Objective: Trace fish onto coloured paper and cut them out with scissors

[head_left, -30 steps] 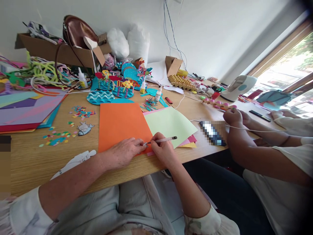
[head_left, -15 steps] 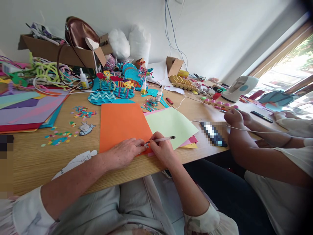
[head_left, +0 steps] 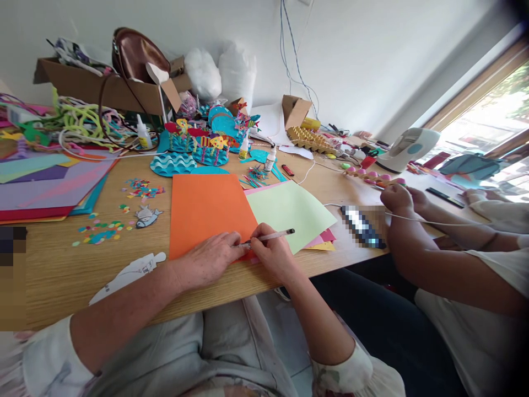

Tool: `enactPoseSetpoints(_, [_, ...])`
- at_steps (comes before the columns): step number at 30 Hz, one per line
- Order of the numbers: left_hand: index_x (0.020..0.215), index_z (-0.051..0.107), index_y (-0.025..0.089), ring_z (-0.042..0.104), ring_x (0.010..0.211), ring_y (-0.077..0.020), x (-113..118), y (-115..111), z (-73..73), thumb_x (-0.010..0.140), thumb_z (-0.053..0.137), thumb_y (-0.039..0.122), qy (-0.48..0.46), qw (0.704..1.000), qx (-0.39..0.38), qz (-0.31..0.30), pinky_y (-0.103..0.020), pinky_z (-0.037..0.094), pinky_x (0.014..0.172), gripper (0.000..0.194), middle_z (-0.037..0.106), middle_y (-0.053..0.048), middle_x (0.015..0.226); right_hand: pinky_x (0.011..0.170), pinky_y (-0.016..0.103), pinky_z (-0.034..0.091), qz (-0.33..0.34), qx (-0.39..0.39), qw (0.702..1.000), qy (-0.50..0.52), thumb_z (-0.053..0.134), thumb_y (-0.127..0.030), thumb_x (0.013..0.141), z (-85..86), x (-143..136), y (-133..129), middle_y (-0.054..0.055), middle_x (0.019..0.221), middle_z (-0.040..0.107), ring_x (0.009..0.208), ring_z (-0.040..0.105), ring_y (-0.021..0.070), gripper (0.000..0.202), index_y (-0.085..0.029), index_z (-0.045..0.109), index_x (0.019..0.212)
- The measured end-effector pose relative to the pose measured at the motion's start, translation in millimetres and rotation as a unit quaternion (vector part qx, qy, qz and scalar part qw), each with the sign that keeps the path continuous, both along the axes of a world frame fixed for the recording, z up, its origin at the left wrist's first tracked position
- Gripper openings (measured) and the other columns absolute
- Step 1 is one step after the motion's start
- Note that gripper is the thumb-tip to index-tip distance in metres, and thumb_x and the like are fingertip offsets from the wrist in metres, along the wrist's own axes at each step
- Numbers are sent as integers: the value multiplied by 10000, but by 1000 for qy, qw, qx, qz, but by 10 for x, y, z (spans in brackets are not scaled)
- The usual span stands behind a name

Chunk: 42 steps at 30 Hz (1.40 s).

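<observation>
My right hand [head_left: 273, 249] is closed around a pen [head_left: 278, 235], which slants with its dark end up to the right. Its tip is low over the near right part of an orange sheet [head_left: 209, 207]. My left hand [head_left: 212, 256] lies palm down along the sheet's near edge, fingers stretched towards the pen tip. Whatever is under those fingertips is mostly hidden. Beneath and right of the orange sheet are a pale green sheet [head_left: 291, 212] and pink and yellow ones. By my left forearm lies a white paper cutout [head_left: 128, 275].
Left lie a grey fish cutout [head_left: 147, 216], confetti dots [head_left: 101, 231] and a stack of coloured sheets [head_left: 49, 187]. Behind are blue fish decorations [head_left: 210, 149], glue bottles [head_left: 270, 160] and a cardboard box [head_left: 99, 91]. On the right, another person's hands [head_left: 399, 198] work near a phone [head_left: 361, 226] and cable.
The pen tip has shifted slightly left towards my left fingers, and the small dark-and-white detail between my hands is now more covered. Otherwise the table is the same.
</observation>
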<state>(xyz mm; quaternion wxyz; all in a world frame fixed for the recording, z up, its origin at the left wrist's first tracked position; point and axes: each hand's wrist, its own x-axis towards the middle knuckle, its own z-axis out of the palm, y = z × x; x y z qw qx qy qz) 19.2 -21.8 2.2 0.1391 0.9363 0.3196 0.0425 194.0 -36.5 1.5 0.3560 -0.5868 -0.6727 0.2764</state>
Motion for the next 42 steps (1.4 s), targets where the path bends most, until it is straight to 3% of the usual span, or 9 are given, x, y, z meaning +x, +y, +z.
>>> enactPoseSetpoints(4, [1120, 515, 269, 516, 892, -191, -5, 2, 0, 880, 380, 155, 4, 1000, 10, -2, -295, 415, 744, 298, 518, -28, 992, 476, 225, 295, 1, -1, 1000, -2, 446, -149, 707, -4, 5, 1, -60, 505, 450, 485, 418, 114, 90, -214, 437, 645])
enactPoseSetpoints(11, [1102, 535, 186, 519, 1007, -195, -44, -6, 24, 851, 359, 58, -41, 999, -25, -1, -320, 424, 864, 332, 567, -72, 1107, 462, 218, 297, 8, 0, 1000, 0, 433, -146, 714, 17, -5, -7, -60, 505, 435, 481, 422, 116, 97, -218, 425, 650])
enactPoseSetpoints(22, [1171, 512, 169, 498, 1069, -211, -114, -50, 23, 854, 344, 65, -53, 998, -24, -19, -341, 412, 924, 374, 559, -81, 1177, 505, 234, 303, 19, 3, 1000, 5, 427, -147, 704, 15, -61, 11, -44, 563, 447, 544, 434, 128, 97, -218, 417, 638])
enactPoseSetpoints(29, [1229, 478, 244, 511, 1013, -205, -122, -78, 53, 883, 353, 123, -25, 999, -44, 19, -335, 429, 869, 387, 528, -53, 1137, 505, 229, 306, 35, -9, 999, 7, 434, -139, 697, 27, -117, 18, -45, 550, 462, 546, 442, 128, 92, -214, 438, 645])
enactPoseSetpoints(42, [1202, 520, 189, 490, 1063, -221, -140, -73, -25, 864, 384, 106, -55, 997, -55, 13, -340, 385, 927, 374, 538, -75, 1172, 518, 239, 300, 35, -1, 999, -1, 443, -148, 694, 36, -155, 6, -40, 568, 472, 552, 425, 128, 90, -211, 433, 630])
